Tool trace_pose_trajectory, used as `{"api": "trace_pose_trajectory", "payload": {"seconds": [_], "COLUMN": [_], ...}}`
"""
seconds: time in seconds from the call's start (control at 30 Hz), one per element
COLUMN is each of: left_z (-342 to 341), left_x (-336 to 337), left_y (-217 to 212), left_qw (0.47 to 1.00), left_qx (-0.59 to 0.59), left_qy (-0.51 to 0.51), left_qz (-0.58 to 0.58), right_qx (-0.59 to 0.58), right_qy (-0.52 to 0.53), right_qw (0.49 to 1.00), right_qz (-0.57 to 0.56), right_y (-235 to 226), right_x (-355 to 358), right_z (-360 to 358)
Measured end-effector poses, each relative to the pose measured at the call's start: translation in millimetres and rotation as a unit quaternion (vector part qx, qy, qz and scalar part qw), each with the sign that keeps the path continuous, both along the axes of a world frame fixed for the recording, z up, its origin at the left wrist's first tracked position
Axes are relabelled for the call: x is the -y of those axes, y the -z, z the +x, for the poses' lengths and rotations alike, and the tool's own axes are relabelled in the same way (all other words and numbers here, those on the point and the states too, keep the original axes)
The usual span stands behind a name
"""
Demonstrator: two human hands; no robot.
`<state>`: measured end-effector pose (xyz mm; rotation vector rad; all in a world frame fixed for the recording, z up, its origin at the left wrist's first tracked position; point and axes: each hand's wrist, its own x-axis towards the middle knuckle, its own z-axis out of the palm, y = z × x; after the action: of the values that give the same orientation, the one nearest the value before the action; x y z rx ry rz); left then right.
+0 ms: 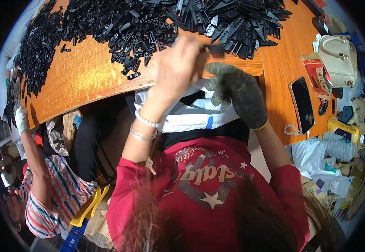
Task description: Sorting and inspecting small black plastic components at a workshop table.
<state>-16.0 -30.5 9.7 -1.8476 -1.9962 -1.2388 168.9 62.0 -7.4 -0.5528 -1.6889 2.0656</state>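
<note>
Centrally, one small black plastic piece [213, 48] is pinched at the fingertips of the bare left hand [177, 67], held just above the near edge of the wooden table [81, 80]; the fingers are drawn together on it, not spread. Two bracelets [144, 128] are worn on that wrist, one beaded and one a thin band. Just beside the piece, the right hand [237, 92] is seen in a grey knitted glove with a yellow cuff edge; its fingers are curled loosely downward, and whether anything is held in them cannot be told. Below both hands, a white plastic bag [191, 115] is spread on the lap.

Beyond the hands, a great heap of black plastic parts [149, 21] is spread across the far side of the table, too many to be counted; they are flat, angular and matt, some wedge-shaped. A few stray ones [133, 75] lie apart near the table's edge.

To the right on the table, one dark phone [302, 105] is laid flat, with a cream handbag [338, 59] beyond it and a yellow bottle [342, 129] near the rim. At the far left, another person's white-gloved hand [21, 119] is placed at the table's corner, the sleeve being striped.
</note>
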Motion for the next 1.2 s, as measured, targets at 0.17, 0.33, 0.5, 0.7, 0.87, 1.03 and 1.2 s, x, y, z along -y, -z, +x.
{"api": "trace_pose_trajectory", "payload": {"seconds": [0.17,0.33,0.5,0.7,0.87,1.03,1.2], "left_z": [22,-14,-16,0,-4,-8,-7], "left_x": [24,17,13,23,19,14,21], "left_y": [13,10,8,12,18,16,13], "left_qw": [0.997,0.978,0.974,0.988,0.979,0.974,0.982], "left_qx": [-0.048,-0.041,-0.017,0.126,0.158,0.142,0.126], "left_qy": [0.053,-0.198,-0.185,-0.074,-0.127,-0.164,-0.121], "left_qz": [0.015,-0.045,-0.128,-0.059,-0.034,-0.059,-0.076], "right_qx": [0.075,0.195,0.193,0.182,0.161,0.164,0.169], "right_qy": [-0.084,-0.014,-0.027,-0.021,-0.02,-0.026,-0.029], "right_qw": [0.994,0.98,0.981,0.983,0.986,0.986,0.984], "right_qz": [0.012,0.027,0.02,0.023,0.031,0.025,0.043], "right_y": [-20,-46,-45,-39,-39,-38,-39], "right_x": [-9,-5,-11,-13,-12,-14,-12], "right_z": [-21,-34,-37,-35,-36,-36,-34]}}
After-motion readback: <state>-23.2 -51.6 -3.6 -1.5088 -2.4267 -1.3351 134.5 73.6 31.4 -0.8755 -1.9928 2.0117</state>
